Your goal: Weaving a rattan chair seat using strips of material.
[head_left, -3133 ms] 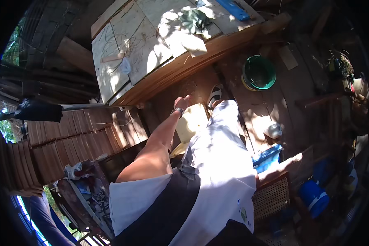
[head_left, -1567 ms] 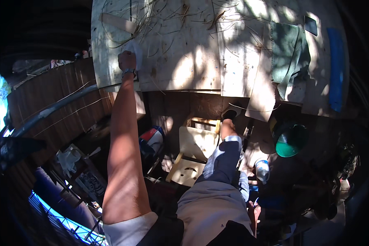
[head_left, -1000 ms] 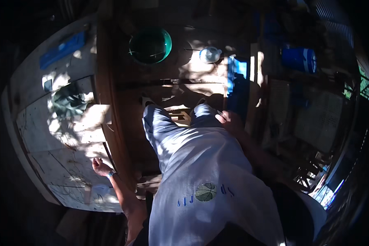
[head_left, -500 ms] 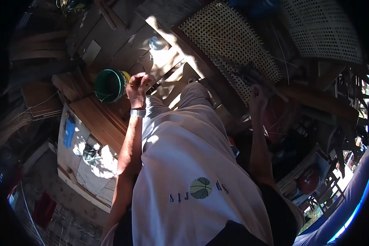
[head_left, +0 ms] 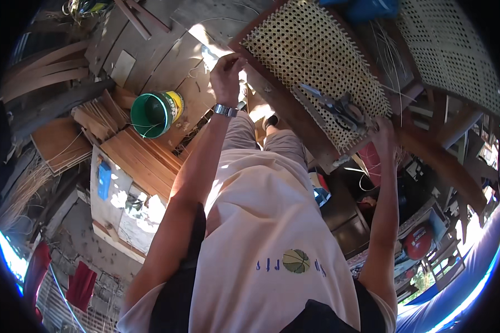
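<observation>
My left hand (head_left: 225, 75) is raised at the wooden border of a cane-webbed panel (head_left: 311, 50), fingers bent and pinched; what they hold, if anything, is too small to make out. My right hand (head_left: 381, 133) has curled fingers at the handle end of dark-handled scissors (head_left: 344, 111), which lie across the webbing with their blades toward the upper left; I cannot tell whether it grips them. Loose pale strands hang around the panel's right edge and below my right hand.
A green bucket (head_left: 150, 114) stands on the plank floor (head_left: 161, 66). Wooden boards (head_left: 133, 161) and a bench top with a blue strip (head_left: 103, 180) are at left. A second cane panel (head_left: 450, 61), dark wooden chair parts (head_left: 439, 161) and a red round object (head_left: 419, 244) are at right.
The view has swung from the board-topped bench to the cane panel. My left hand has moved from the bench to the panel's border, and my right hand up beside the scissors.
</observation>
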{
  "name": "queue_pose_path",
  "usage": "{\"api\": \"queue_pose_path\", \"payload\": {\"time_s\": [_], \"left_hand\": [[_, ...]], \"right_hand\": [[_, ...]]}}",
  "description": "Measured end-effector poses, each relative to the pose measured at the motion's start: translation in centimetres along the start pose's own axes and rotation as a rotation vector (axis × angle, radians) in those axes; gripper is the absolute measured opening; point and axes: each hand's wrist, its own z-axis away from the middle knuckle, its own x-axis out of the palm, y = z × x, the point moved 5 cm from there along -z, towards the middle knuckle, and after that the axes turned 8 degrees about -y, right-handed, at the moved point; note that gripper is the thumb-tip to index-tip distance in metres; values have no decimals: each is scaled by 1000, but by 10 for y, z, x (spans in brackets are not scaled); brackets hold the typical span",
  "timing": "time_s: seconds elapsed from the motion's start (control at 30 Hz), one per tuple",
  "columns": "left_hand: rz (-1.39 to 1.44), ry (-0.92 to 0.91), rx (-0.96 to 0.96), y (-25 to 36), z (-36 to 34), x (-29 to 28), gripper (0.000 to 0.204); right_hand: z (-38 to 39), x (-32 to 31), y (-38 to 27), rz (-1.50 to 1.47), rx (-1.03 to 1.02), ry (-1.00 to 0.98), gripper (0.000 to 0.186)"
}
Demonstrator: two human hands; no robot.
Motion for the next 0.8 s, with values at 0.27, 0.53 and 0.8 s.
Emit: {"api": "queue_pose_path", "payload": {"time_s": [0.27,0.53,0.8], "left_hand": [[-313,32,71,8,-9,12,12],[-231,237,220,-18,-7,20,18],[-444,248,342,-16,-4,21,25]], "right_hand": [[10,-16,-4,151,174,109,28],[16,-2,-24,-58,242,97,22],[-22,3,-127,-315,-25,-80,43]]}}
